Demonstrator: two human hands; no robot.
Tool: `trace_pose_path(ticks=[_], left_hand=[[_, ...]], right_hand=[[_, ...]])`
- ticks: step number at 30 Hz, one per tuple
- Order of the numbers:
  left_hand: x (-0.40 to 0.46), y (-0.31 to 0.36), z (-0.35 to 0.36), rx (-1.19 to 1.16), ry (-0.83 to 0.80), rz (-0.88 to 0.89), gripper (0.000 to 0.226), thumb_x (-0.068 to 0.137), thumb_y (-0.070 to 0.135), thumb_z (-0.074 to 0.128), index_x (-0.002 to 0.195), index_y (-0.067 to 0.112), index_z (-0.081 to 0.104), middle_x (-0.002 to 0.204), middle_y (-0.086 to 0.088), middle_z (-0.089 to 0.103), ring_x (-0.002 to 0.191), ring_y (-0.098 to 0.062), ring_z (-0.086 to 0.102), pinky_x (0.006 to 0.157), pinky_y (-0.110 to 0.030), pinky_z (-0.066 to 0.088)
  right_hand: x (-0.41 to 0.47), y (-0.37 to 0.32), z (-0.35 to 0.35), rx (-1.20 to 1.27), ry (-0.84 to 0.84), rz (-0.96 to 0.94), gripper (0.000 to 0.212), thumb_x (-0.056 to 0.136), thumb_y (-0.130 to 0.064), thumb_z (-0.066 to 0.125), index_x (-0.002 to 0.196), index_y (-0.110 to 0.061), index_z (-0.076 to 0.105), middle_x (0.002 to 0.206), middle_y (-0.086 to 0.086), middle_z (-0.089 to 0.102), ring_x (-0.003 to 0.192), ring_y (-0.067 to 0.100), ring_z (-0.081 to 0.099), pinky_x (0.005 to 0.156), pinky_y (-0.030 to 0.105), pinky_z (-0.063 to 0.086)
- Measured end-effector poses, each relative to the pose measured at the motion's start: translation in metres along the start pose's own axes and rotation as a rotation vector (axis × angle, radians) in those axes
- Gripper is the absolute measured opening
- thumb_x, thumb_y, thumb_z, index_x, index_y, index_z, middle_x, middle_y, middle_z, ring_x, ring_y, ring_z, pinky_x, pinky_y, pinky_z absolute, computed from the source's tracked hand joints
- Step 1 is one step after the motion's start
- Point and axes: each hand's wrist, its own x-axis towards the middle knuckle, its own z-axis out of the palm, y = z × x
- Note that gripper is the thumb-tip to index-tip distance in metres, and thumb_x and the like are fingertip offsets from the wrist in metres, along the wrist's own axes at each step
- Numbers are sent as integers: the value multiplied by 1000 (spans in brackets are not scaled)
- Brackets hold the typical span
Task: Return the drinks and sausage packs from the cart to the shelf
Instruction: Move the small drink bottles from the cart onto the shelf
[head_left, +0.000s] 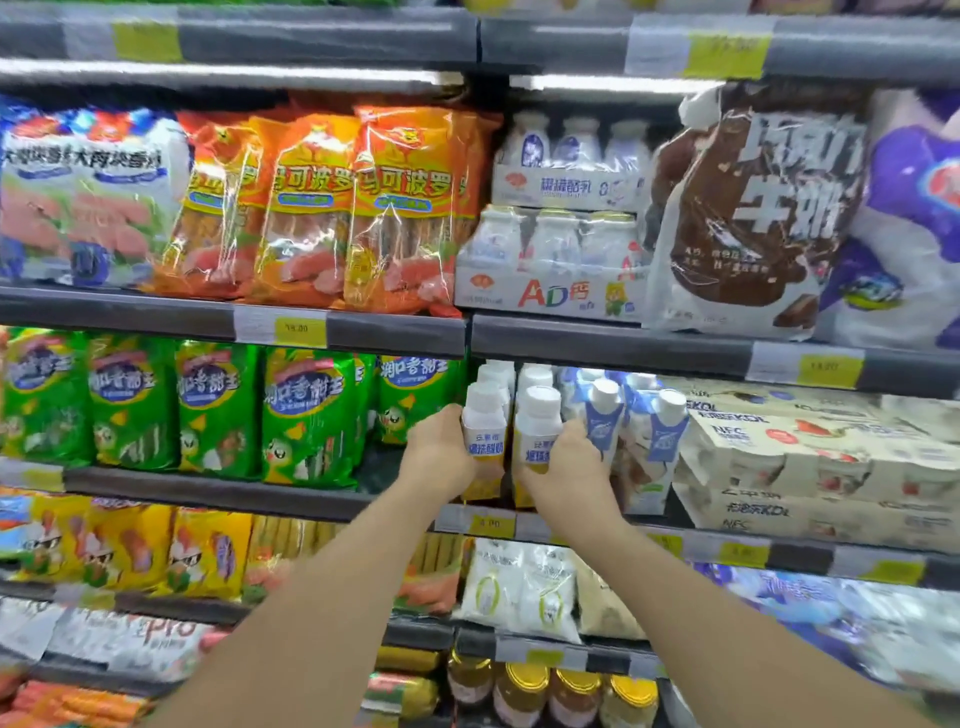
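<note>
Both my arms reach up to the middle shelf (597, 343). My left hand (439, 447) grips a white drink bottle (484, 415) with a white cap and yellow-blue label. My right hand (569, 457) grips a matching white bottle (537, 421) beside it. Both bottles stand upright at the front of a row of like bottles on the shelf. Blue-and-white cartons (605, 415) stand just right of them. Green sausage packs (306, 415) fill the same shelf level to the left. Orange sausage packs (311, 208) sit one shelf up. The cart is out of view.
AD milk multipacks (550, 260) and a brown chocolate milk bag (753, 208) fill the upper right shelf. Beige drink cases (810, 457) are stacked right of the cartons. Yellow sausage packs (130, 545), white pouches (519, 587) and jars (545, 696) occupy lower shelves.
</note>
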Motion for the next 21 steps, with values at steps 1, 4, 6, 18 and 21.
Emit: trace_pose_path(ticks=[1, 4, 6, 18, 21], left_hand=[[4, -2, 2, 12, -17, 1, 63, 57, 35, 94, 107, 19, 60, 100, 1, 69, 93, -21, 66, 83, -38, 56], [14, -9, 6, 9, -29, 20, 58, 61, 34, 92, 106, 19, 59, 101, 1, 69, 90, -20, 64, 75, -34, 54], [17, -11, 8, -2, -24, 48, 58, 60, 32, 93, 104, 17, 59, 100, -1, 69, 90, -21, 64, 74, -35, 54], [17, -28, 13, -23, -45, 105, 58, 62, 38, 90, 104, 14, 60, 98, -4, 71, 91, -24, 65, 76, -36, 55], [14, -26, 13, -38, -40, 111, 60, 59, 40, 91, 104, 16, 59, 99, -2, 72, 90, -24, 68, 79, -43, 58]], right_hand=[[-1, -1, 3, -4, 17, 12, 56, 88, -22, 73, 128, -2, 40, 91, -2, 55, 84, 18, 59, 63, 26, 44], [-2, -4, 13, -22, 44, 40, 79, 91, -22, 69, 150, 0, 21, 108, 5, 60, 87, 15, 57, 65, 20, 42], [-2, -5, 18, -21, 54, 60, 76, 92, -20, 68, 149, -1, 20, 118, 10, 63, 98, 20, 63, 71, 23, 43], [-9, 1, 29, -125, 127, 156, 43, 88, -37, 71, 115, -12, 49, 84, -9, 61, 84, 18, 63, 71, 31, 50], [-10, 2, 34, -147, 163, 151, 39, 89, -40, 69, 108, -13, 49, 87, -6, 64, 85, 20, 64, 74, 36, 55]])
